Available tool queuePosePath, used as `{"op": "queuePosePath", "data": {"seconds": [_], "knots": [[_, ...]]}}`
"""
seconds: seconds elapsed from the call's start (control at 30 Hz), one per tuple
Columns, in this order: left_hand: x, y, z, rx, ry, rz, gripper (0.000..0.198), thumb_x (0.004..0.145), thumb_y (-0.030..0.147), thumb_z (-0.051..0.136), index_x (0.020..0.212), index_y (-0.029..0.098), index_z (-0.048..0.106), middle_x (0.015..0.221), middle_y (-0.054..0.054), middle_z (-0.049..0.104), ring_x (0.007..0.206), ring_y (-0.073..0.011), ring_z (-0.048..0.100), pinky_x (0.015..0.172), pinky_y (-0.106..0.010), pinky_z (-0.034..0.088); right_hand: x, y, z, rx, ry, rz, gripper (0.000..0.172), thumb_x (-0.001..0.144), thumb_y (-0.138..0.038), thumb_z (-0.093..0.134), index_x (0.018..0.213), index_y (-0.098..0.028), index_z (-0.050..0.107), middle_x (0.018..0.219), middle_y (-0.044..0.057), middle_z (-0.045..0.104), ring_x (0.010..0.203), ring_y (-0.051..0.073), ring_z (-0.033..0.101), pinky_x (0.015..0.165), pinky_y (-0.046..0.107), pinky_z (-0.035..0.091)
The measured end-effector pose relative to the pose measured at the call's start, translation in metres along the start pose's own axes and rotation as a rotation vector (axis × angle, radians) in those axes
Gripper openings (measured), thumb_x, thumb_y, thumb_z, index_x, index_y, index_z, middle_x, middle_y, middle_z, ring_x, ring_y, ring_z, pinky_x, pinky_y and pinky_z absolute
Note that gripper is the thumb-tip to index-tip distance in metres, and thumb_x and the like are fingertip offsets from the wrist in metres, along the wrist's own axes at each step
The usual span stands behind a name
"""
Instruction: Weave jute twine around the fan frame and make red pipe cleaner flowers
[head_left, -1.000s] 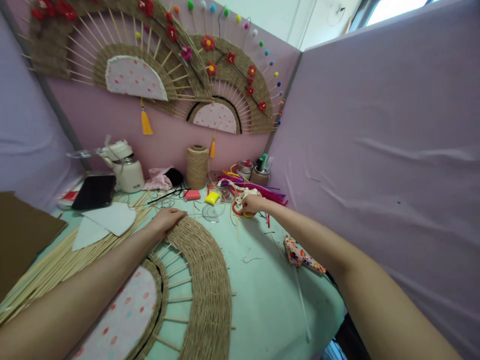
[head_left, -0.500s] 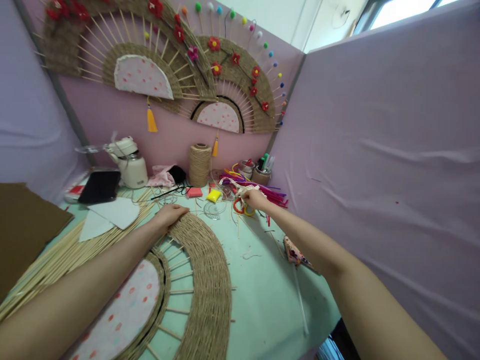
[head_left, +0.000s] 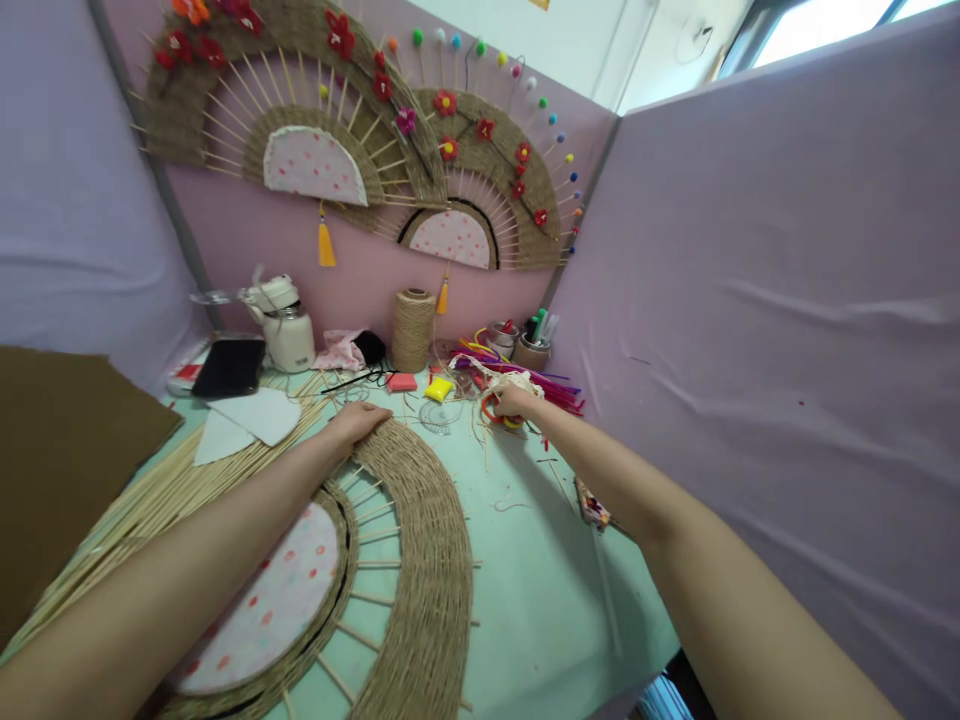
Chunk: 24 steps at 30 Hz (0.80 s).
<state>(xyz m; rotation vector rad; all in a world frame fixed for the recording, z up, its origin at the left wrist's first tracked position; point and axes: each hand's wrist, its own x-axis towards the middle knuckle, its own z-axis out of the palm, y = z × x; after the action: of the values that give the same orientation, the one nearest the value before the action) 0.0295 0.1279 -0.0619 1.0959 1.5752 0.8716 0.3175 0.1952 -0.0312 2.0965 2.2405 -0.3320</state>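
My left hand [head_left: 363, 424] grips the far end of a woven twine fan [head_left: 427, 530], its fingers closed over the band's edge. The fan lies on the table with thin wooden sticks between its outer band and a dotted, pink-and-white half-round centre [head_left: 281, 600]. My right hand [head_left: 516, 402] reaches to the back right, its fingers closed at the scissors [head_left: 489, 407], which have an orange and a yellow handle loop. The fingers partly cover the loops. Cream lace [head_left: 521, 380] lies just behind that hand.
Long thin sticks [head_left: 142, 510] and brown sheets [head_left: 67, 450] lie at left. Along the back stand a white bottle [head_left: 291, 340], a twine spool [head_left: 413, 330] and a pen holder [head_left: 532, 352]. Purple and pink pipe cleaners [head_left: 564, 393] lie behind my right hand. Finished fans [head_left: 322, 165] hang on the partition.
My right hand has moved slightly down and toward me, from the lace to the scissors' handles. My left hand stays on the fan's end. The view has shifted a little left.
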Motion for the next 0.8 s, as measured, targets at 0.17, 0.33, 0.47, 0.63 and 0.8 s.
{"op": "queuePosePath", "data": {"seconds": [0.17, 0.33, 0.47, 0.63, 0.8], "knots": [[0.003, -0.002, -0.001, -0.005, -0.001, 0.011, 0.019, 0.058, 0.032, 0.068, 0.064, 0.016, 0.058, 0.049, -0.001, 0.058, 0.043, -0.0157, 0.055, 0.041, -0.024, 0.043, -0.02, 0.02, -0.038, 0.129, -0.155, 0.118, 0.015, 0.074, -0.032, 0.063, 0.08, -0.019, 0.062, 0.053, 0.0, 0.056, 0.047, 0.013, 0.054, 0.048, 0.024, 0.044], [0.001, 0.002, -0.001, 0.054, 0.022, 0.02, 0.017, 0.06, 0.029, 0.067, 0.065, 0.015, 0.06, 0.049, -0.001, 0.059, 0.043, -0.0148, 0.055, 0.041, -0.023, 0.042, -0.055, 0.05, -0.068, 0.494, -0.405, 0.156, 0.021, 0.073, -0.033, 0.067, 0.073, -0.014, 0.056, 0.056, 0.0, 0.057, 0.045, 0.007, 0.05, 0.044, 0.017, 0.039], [-0.005, 0.006, 0.0, 0.068, 0.044, 0.007, 0.016, 0.062, 0.028, 0.067, 0.062, 0.015, 0.058, 0.049, -0.001, 0.059, 0.042, -0.0144, 0.055, 0.04, -0.022, 0.04, -0.085, 0.066, -0.08, 0.873, -0.575, 0.115, 0.025, 0.065, -0.026, 0.074, 0.075, -0.014, 0.054, 0.058, -0.003, 0.058, 0.048, 0.006, 0.052, 0.045, 0.015, 0.042], [-0.006, 0.007, 0.001, 0.026, 0.024, -0.015, 0.013, 0.066, 0.025, 0.065, 0.063, 0.015, 0.057, 0.049, -0.001, 0.059, 0.042, -0.0141, 0.055, 0.043, -0.024, 0.044, -0.122, 0.065, -0.08, 1.044, -0.599, 0.076, 0.025, 0.063, -0.017, 0.073, 0.079, -0.014, 0.054, 0.063, -0.001, 0.063, 0.054, 0.008, 0.058, 0.052, 0.017, 0.048], [-0.003, 0.007, 0.001, 0.002, 0.002, -0.033, 0.012, 0.068, 0.023, 0.063, 0.062, 0.015, 0.056, 0.048, -0.001, 0.059, 0.042, -0.0151, 0.056, 0.043, -0.025, 0.045, -0.154, 0.039, -0.042, 1.229, -0.436, -0.032, 0.032, 0.057, -0.017, 0.077, 0.072, -0.015, 0.049, 0.064, 0.0, 0.063, 0.058, 0.01, 0.06, 0.056, 0.02, 0.049]]}}
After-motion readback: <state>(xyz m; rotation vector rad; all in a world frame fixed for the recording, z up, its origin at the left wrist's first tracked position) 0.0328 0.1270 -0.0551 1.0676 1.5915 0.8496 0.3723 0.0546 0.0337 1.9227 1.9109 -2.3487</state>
